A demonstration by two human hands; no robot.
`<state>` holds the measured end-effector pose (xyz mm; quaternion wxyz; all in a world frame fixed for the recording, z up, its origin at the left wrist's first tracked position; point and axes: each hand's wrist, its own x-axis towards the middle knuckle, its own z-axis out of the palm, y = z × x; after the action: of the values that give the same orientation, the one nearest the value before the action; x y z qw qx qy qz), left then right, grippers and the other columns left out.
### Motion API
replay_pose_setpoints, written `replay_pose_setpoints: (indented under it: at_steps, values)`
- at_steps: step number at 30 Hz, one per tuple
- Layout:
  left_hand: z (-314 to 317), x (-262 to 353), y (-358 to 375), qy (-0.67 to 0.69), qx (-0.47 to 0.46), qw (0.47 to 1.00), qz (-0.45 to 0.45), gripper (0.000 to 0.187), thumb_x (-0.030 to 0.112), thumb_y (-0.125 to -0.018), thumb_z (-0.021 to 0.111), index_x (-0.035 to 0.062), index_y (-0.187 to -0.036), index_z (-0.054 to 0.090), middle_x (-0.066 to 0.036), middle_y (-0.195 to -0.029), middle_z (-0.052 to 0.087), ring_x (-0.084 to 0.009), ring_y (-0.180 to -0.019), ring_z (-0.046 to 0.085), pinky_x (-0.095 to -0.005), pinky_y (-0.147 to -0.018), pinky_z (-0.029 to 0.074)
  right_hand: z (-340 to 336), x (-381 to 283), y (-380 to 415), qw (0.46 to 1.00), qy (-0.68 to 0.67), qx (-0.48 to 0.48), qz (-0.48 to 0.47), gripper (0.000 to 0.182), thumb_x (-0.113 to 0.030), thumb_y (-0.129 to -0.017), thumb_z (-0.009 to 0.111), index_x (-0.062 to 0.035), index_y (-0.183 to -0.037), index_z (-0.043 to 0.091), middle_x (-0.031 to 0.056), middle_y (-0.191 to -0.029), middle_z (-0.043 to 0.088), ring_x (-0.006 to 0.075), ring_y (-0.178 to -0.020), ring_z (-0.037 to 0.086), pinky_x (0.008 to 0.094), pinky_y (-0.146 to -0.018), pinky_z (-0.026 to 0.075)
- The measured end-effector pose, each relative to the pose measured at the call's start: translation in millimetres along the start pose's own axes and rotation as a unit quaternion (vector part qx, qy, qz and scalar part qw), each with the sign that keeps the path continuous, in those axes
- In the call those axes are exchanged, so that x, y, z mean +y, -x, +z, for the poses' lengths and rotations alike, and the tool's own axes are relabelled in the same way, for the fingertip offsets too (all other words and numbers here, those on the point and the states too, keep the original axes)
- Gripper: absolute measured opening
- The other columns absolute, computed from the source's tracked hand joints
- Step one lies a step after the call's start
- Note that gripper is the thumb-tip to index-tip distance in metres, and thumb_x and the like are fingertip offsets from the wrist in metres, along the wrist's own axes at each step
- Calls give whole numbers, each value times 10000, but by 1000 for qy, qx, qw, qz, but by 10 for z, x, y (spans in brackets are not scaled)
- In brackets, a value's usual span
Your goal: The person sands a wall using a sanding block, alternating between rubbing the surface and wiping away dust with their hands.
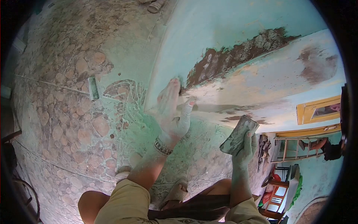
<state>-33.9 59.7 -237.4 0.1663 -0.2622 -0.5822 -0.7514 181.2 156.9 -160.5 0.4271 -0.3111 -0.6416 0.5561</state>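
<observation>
My left hand point(172, 112) has its fingers stretched out, the fingertips at the pale green wall point(190, 33) beside the corner edge. It holds nothing, and pale dust coats it. Close to those fingertips begins a long rough dark patch point(238, 54) of bare wall surface. My right hand point(246, 151), also dusty, grips a flat grey rectangular piece point(238, 134) smeared with pale dust. Its exact kind I cannot make out; it is held away from the wall. On the adjoining wall face point(261, 80) are yellowish and brown stains.
A small greenish block point(93, 88) lies on the dusty, stone-patterned floor point(67, 123). My sandalled foot point(177, 192) is below my hands. At the right are a wooden ladder point(291, 149) with a person's leg point(315, 144) by it, a wooden chair point(276, 198) and a yellow frame point(302, 114).
</observation>
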Motion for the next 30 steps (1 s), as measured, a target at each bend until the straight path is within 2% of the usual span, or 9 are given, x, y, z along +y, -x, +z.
replay_pose_setpoints:
  at_steps: [3,12,15,18,19,26,30]
  values:
    - [26,-61,29,-24,1,999,22,453,108,-843,668,-123,-1217,555,-260,-1216,601,-401,-1172,562,-447,-987,411,-23,13,-4,1000,15,0,-4,259,-185,-992,503,7,-1152,575,59,-1019,649,99,-852,615,233,-749,494]
    - [26,-62,43,-32,20,999,25,378,97,-849,654,-78,-1179,603,-229,-1218,613,-392,-1181,560,-457,-994,393,-54,-42,30,999,32,-5,-15,295,-193,-990,505,27,-1179,558,71,-1033,645,108,-868,613,241,-761,491]
    - [18,30,27,35,66,996,-52,403,93,-825,679,-91,-1176,605,-265,-1184,618,-383,-1153,582,-441,-1000,422,28,-80,57,999,32,20,-14,302,-198,-990,501,27,-1186,550,66,-1024,635,108,-873,606,243,-765,489]
    - [-18,-92,32,-14,24,999,25,381,103,-824,692,-77,-1151,620,-254,-1171,628,-371,-1158,581,-426,-985,431,30,-77,74,999,27,12,-42,301,-192,-993,499,41,-1180,538,70,-1024,629,107,-869,592,239,-760,470]
    - [-27,-89,29,-18,22,999,18,372,107,-822,697,-71,-1141,626,-253,-1169,629,-370,-1158,581,-425,-979,435,41,-104,70,997,46,-24,-58,312,-192,-985,512,48,-1184,537,78,-1035,626,125,-905,591,253,-784,472]
    - [-86,-143,-52,-21,9,1000,12,325,120,-799,726,-37,-1077,661,-242,-1163,635,-363,-1148,587,-416,-956,442,176,-6,36,986,103,-63,-112,380,-211,-972,551,67,-1229,522,96,-1102,617,145,-979,576,279,-886,441]
    - [-79,-142,-50,27,56,998,-24,313,110,-774,744,-19,-1050,674,-231,-1159,640,-361,-1139,592,-409,-954,443,345,-52,24,986,107,-64,-109,271,-199,-965,573,35,-1103,579,65,-1037,623,121,-929,558,269,-846,432]
